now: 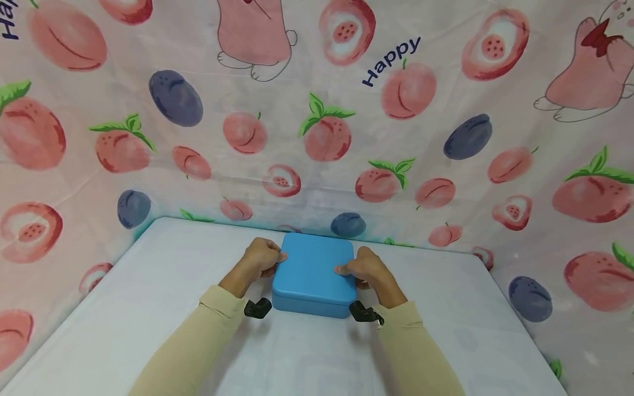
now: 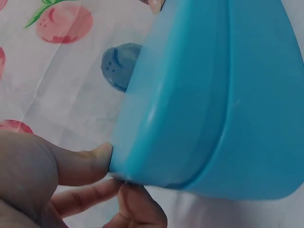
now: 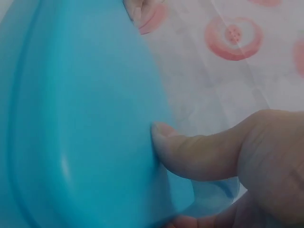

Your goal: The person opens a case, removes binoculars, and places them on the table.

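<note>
A blue square box (image 1: 314, 269) with rounded corners and a fitted lid stands at the far side of the white table, and a seam runs round its side. My left hand (image 1: 262, 257) pinches its left side, the thumb at the lid's top edge and curled fingers against the side below, as the left wrist view shows. On the right side, my right hand (image 1: 366, 268) grips the box with the thumb (image 3: 190, 149) lying on the lid and the other fingers lower down, mostly hidden. What is inside the box is hidden by the lid.
The white table (image 1: 163, 297) reaches back to a hanging cloth (image 1: 277, 104) printed with peaches, plums and rabbits. Black wrist mounts (image 1: 257, 308) stick out from both beige sleeves (image 1: 190, 341), close to the box's front corners.
</note>
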`<state>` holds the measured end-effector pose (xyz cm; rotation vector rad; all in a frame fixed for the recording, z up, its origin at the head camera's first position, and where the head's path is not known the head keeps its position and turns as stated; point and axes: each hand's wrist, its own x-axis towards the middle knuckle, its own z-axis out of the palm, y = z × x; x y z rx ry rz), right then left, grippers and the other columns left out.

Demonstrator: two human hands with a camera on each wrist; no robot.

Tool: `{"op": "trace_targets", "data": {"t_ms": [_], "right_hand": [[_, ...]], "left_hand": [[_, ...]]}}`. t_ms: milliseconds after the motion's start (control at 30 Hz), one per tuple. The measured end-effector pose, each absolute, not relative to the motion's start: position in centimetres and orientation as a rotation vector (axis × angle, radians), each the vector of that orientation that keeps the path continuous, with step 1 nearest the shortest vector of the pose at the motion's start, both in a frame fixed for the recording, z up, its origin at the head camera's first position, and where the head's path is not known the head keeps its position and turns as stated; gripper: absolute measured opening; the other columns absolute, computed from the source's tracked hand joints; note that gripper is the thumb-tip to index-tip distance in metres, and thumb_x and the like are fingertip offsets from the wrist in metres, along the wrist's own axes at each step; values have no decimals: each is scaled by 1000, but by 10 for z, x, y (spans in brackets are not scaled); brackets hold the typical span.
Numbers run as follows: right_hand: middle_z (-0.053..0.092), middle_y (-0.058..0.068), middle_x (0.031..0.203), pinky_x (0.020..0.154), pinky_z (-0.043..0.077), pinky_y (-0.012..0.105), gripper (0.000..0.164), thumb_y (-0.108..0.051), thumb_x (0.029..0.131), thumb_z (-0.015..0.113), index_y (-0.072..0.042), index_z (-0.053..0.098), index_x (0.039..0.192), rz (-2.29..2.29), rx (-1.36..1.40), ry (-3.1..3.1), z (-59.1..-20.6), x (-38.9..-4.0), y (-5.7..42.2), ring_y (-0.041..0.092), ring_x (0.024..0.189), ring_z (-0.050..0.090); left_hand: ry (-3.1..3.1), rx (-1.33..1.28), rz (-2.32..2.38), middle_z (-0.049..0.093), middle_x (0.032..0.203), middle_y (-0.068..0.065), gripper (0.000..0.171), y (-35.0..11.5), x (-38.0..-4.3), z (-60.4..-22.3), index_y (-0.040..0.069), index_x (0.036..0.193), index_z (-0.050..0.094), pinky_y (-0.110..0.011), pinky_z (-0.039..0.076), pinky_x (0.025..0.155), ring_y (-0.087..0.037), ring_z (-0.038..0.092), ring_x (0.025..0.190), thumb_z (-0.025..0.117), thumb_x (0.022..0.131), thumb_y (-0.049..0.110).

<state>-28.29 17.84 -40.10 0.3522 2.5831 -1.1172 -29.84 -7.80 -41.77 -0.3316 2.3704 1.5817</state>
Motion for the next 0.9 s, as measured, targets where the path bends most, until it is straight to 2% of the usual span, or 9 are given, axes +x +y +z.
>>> {"op": "trace_targets", "data": {"t_ms": [267,500,600,700,767,900], "right_hand": [[42,13,88,53,37,32,63,-22,96,76,5,39,138,-1112,359,2560,-402,-282,177,21,59,39],[48,16,95,55,46,32,65,-29,100,71,7,38,144,-1080,349,2564,-408,-278,177,23,66,49],[50,17,96,55,45,32,67,-31,100,71,8,38,145,-1098,358,2562,-410,-276,177,23,65,49],[52,18,100,56,44,32,70,-32,100,71,8,38,146,-1131,362,2555,-412,-275,176,23,67,50],[53,19,104,56,45,32,73,-32,99,73,9,37,148,-1149,367,2560,-413,-274,176,24,69,51],[54,18,105,56,46,32,77,-29,94,79,11,39,147,-1201,402,2576,-415,-275,177,24,72,53]], "left_hand": [[2413,-259,1477,60,91,-10,39,-78,-296,-413,0,131,62,-26,49,55,-15,53,64,73,98,17],[2412,-247,1447,62,95,-11,48,-79,-295,-413,0,142,58,-27,51,56,-16,55,66,71,100,19],[2400,-247,1467,63,96,-12,47,-80,-295,-413,-1,142,59,-28,50,56,-17,54,65,69,101,19],[2395,-252,1489,67,104,-16,46,-81,-295,-414,-1,143,58,-29,50,57,-18,55,67,69,101,17],[2391,-257,1504,68,115,-19,48,-81,-294,-415,-2,144,57,-29,50,58,-19,58,71,68,101,17],[2399,-287,1545,65,133,-24,48,-78,-293,-418,-3,142,57,-28,51,60,-19,61,84,70,100,15]]}}
